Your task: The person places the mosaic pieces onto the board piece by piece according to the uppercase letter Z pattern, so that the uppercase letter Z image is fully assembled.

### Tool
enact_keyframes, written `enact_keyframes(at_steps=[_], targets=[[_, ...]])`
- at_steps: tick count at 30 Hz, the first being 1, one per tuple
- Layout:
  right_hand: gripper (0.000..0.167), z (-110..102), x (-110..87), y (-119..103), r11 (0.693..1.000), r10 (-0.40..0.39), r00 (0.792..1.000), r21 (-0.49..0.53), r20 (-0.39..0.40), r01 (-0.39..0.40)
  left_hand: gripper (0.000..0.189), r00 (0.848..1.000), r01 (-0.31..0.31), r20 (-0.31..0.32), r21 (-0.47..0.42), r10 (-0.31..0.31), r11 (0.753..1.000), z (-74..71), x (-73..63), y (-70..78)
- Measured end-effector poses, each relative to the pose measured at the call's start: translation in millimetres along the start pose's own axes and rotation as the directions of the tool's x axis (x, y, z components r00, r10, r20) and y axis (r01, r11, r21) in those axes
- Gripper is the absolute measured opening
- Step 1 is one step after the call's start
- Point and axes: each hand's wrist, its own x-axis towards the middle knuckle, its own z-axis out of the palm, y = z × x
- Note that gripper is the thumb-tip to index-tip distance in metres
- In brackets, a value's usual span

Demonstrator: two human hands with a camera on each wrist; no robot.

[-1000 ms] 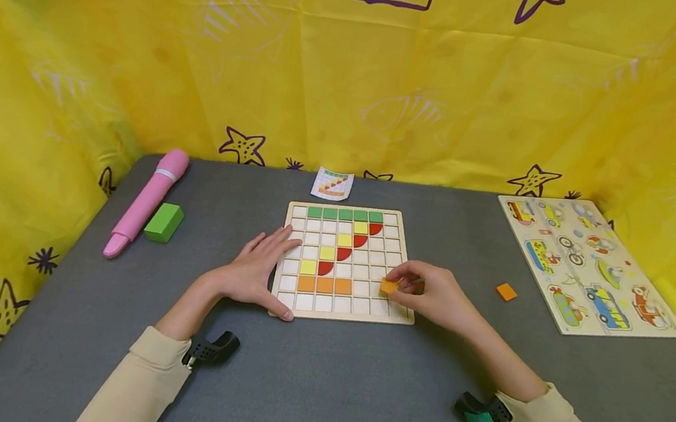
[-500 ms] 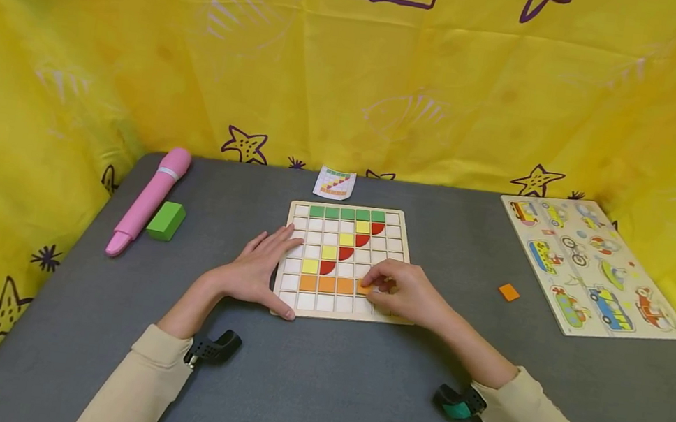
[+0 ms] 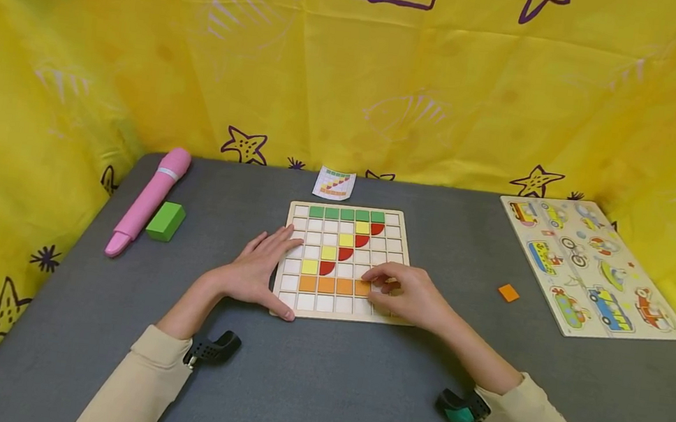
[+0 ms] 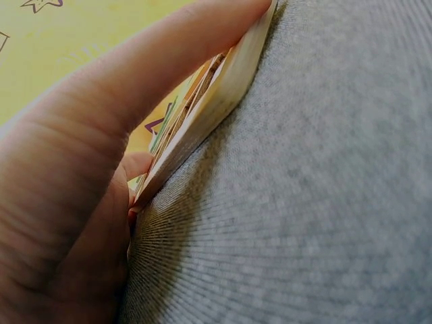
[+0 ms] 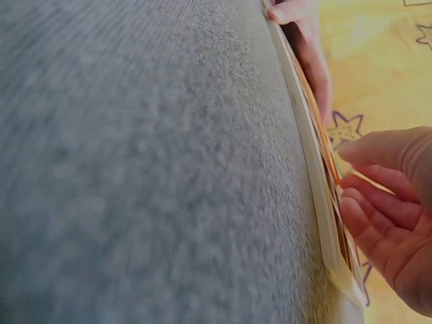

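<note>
A wooden grid board (image 3: pixel 390 321) lies on the grey table, holding a row of green squares (image 3: pixel 347 213), a diagonal of yellow squares (image 3: pixel 328 253) and red quarter-circles (image 3: pixel 346 253), and an orange row (image 3: pixel 325 285). My left hand (image 3: pixel 256 268) rests spread over the board's left side, thumb on its front left corner; the left wrist view shows that thumb along the wooden edge. Thumb and curled fingers of my right hand (image 3: pixel 407 291) hold the sides of the rightmost orange square tile (image 3: pixel 361 288), which sits level in the row; part of it is hidden.
A loose orange tile (image 3: pixel 508 292) lies to the right, beside a picture puzzle board (image 3: pixel 562 295). At left are a pink toy microphone (image 3: pixel 149 202) and a green block (image 3: pixel 166 221). A small pattern card (image 3: pixel 334 184) lies behind the grid board.
My right hand has brought the orange tile leftward from the board's right side to the row's end, where it has settled from tilted to flat. My left hand has stayed in place.
</note>
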Motion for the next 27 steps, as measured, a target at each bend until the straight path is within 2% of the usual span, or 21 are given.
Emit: enact_keyframes(at_steps=[3, 7, 14, 21, 27], targets=[[0.020, -5, -6.0, 4, 1.000, 0.012, 0.999, -0.001, -0.034, -0.012, 0.132, 1.000, -0.002, -0.002, 0.004, 0.002, 1.000, -0.1, -0.2, 0.3], [0.021, -18, -19.4, 14, 0.997, 0.049, 0.995, -0.058, -0.092, -0.054, 0.132, 1.000, -0.005, -0.006, 0.004, 0.005, 1.000, -0.4, -0.3, 0.5], [0.022, -48, -53.2, 38, 0.974, 0.112, 0.974, -0.172, -0.197, -0.146, 0.132, 1.000, -0.007, -0.003, 0.011, 0.007, 1.000, -0.6, 0.1, 0.6], [0.020, -76, -84.5, 58, 0.934, 0.094, 0.941, -0.298, -0.325, -0.196, 0.131, 1.000, -0.007, 0.002, 0.003, 0.007, 1.000, -1.2, 0.0, 0.7], [0.023, -94, -98.8, 74, 0.910, 0.085, 0.923, -0.348, -0.375, -0.225, 0.131, 1.000, -0.006, 0.005, 0.002, 0.006, 1.000, -1.2, 0.4, -0.1]])
